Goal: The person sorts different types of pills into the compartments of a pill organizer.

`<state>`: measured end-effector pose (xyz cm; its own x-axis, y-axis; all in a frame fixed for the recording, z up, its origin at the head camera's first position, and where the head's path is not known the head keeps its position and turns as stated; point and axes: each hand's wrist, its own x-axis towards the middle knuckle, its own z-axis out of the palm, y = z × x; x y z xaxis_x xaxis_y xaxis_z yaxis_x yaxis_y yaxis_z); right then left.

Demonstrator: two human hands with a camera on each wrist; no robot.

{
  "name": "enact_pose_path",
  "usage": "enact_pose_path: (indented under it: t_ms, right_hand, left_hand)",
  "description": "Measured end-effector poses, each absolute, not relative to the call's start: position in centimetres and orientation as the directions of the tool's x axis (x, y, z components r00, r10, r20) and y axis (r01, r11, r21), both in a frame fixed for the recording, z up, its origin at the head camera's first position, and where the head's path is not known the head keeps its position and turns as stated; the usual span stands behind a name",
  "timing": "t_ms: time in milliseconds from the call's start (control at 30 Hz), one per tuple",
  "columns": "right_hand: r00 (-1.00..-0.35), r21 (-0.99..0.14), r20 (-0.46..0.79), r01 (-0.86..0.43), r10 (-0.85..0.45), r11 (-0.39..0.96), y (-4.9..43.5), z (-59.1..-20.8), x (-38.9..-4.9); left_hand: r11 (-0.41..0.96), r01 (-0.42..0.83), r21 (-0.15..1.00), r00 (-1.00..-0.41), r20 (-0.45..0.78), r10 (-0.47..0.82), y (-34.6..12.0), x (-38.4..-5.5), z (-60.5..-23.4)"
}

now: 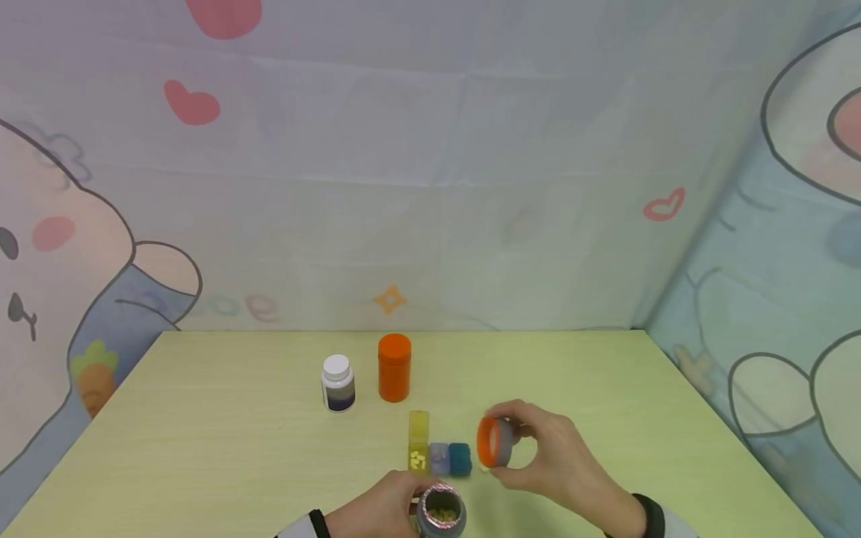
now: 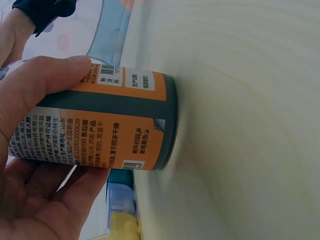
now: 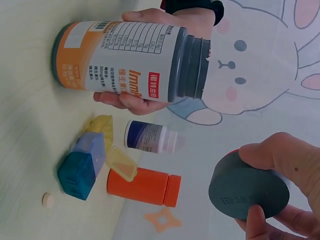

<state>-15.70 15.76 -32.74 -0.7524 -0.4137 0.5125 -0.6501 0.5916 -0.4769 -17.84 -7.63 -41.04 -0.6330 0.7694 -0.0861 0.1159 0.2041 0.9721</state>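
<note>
My left hand [image 1: 386, 502] grips an open grey pill bottle [image 2: 107, 142] with an orange and white label, standing upright on the table. Yellow tablets show inside its mouth in the head view. To the right, my right hand [image 1: 554, 456] pinches the bottle cap [image 3: 250, 187], grey outside and orange inside, held on edge away from the bottle. Just beyond the bottle lies a small pill organizer [image 1: 440, 459] with yellow, lilac and teal compartments. Its yellow lid [image 1: 418, 426] is flipped up, and several tablets [image 1: 418, 459] lie in that compartment. The lilac and teal lids are down.
A white bottle [image 1: 338, 382] with a dark label stands farther back on the left, capped. Beside it is a taller orange bottle [image 1: 394, 370], also capped. One loose tablet [image 3: 48, 200] lies on the table near the teal compartment. A printed cloth [image 1: 437, 187] hangs behind the table.
</note>
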Motion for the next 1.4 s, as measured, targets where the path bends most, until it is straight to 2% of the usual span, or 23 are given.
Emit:
enact_pose_path:
  t_ms: [133,333,533,667,733,967,1167,1400]
  right_hand:
    - [-0.669,-0.402,0.59,-0.729,-0.452,0.554,15.3,-32.4,-15.8]
    - [-0.614,-0.474,0.59,-0.789,-0.525,0.391,14.5,-32.0,-15.8]
    - [-0.546,-0.417,0.59,-0.837,-0.595,0.355,13.6,-31.6,-15.9]
    - [-0.597,-0.544,0.513,-0.782,-0.617,0.305,13.1,-31.4,-15.8]
    - [-0.606,-0.569,0.49,-0.767,-0.626,0.297,12.9,-31.6,-15.7]
    - [-0.527,-0.455,0.509,-0.836,-0.681,0.306,12.2,-32.7,-15.6]
    - [-0.559,-0.5,0.42,-0.8,-0.715,0.332,12.1,-33.7,-15.5]
    - [-0.645,-0.606,0.253,-0.686,-0.721,0.402,12.3,-34.4,-15.4]
  left_hand:
    - [0.204,0.136,0.969,-0.63,-0.074,0.773,-7.8,-17.8,-41.1]
    - [0.188,0.171,0.967,-0.624,-0.042,0.78,-7.9,-17.8,-41.1]
    - [0.145,0.222,0.964,-0.611,0.022,0.791,-8.1,-17.9,-41.2]
    - [0.136,0.242,0.961,-0.612,0.042,0.79,-8.2,-17.9,-41.3]
    - [0.131,0.22,0.967,-0.612,0.032,0.79,-8.2,-18.0,-41.4]
    - [0.084,0.123,0.989,-0.597,0.006,0.802,-8.3,-18.1,-41.7]
    - [0.078,0.08,0.994,-0.602,-0.014,0.799,-8.2,-18.1,-41.8]
    - [0.103,0.019,0.995,-0.596,-0.072,0.8,-8.0,-17.9,-41.5]
